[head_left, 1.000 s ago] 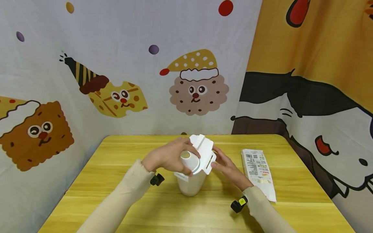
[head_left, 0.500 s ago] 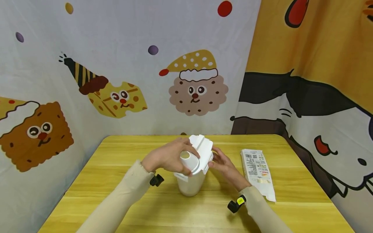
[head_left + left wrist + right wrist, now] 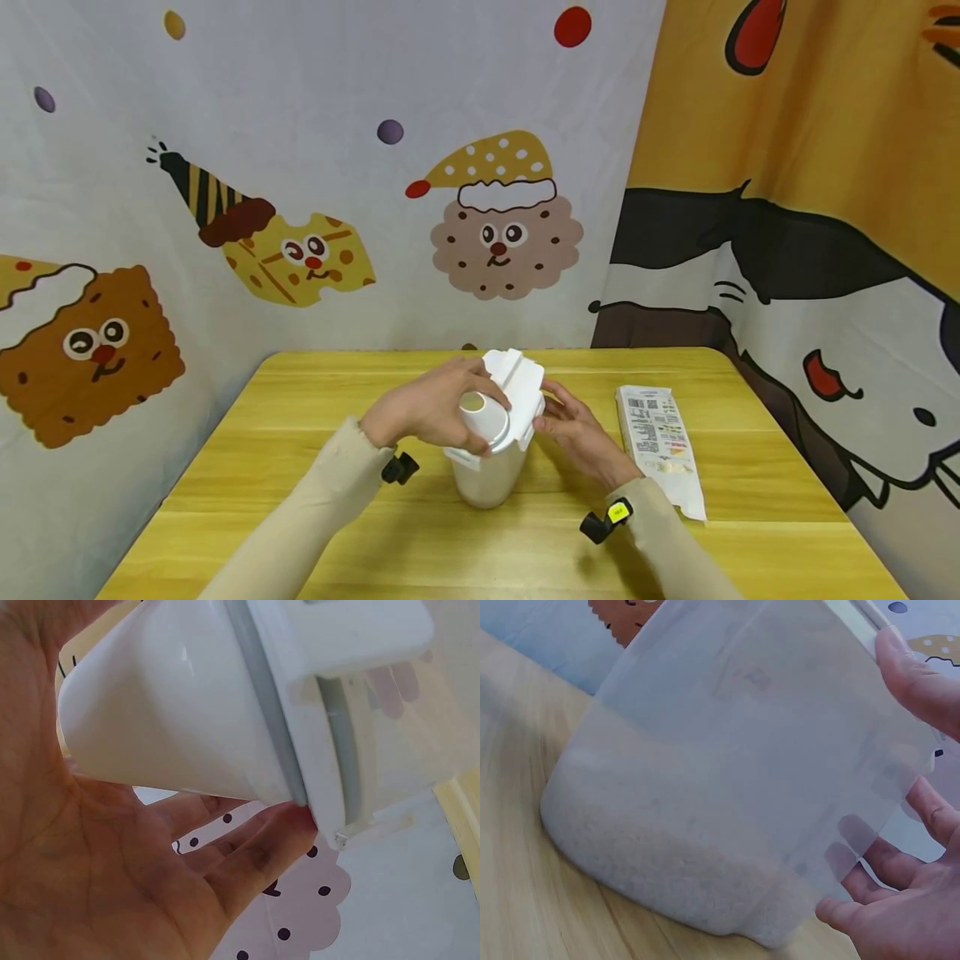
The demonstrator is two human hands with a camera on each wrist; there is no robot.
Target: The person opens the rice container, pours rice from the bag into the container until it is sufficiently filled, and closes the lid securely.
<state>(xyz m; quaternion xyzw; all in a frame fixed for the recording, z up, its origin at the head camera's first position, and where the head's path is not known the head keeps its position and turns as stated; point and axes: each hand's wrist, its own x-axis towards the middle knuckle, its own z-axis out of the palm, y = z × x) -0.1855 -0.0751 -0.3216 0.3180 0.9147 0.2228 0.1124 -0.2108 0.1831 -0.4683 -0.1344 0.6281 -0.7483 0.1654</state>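
A translucent storage container (image 3: 483,485) stands upright on the table, with pale grains (image 3: 667,859) in its lower part. Its white lid (image 3: 522,385) is on top and carries a tapered, cup-shaped white cap (image 3: 176,697). My left hand (image 3: 442,408) grips that cap from above, thumb on the near side, fingertips down by the lid's grey seal. At the container's right side, my right hand (image 3: 581,437) has its thumb at the white side latch (image 3: 534,415), while its fingers (image 3: 889,862) lie against the back of the wall.
A flattened white printed packet (image 3: 663,450) lies to the right on the wooden table (image 3: 360,542). Behind the table's far edge hangs a cartoon-print curtain (image 3: 315,100). Each wrist wears a small black camera (image 3: 606,521).
The right side latch, which stuck outward, has swung down against the container under my right thumb, and the right hand came slightly left with it. My left hand keeps its grip on the cap.
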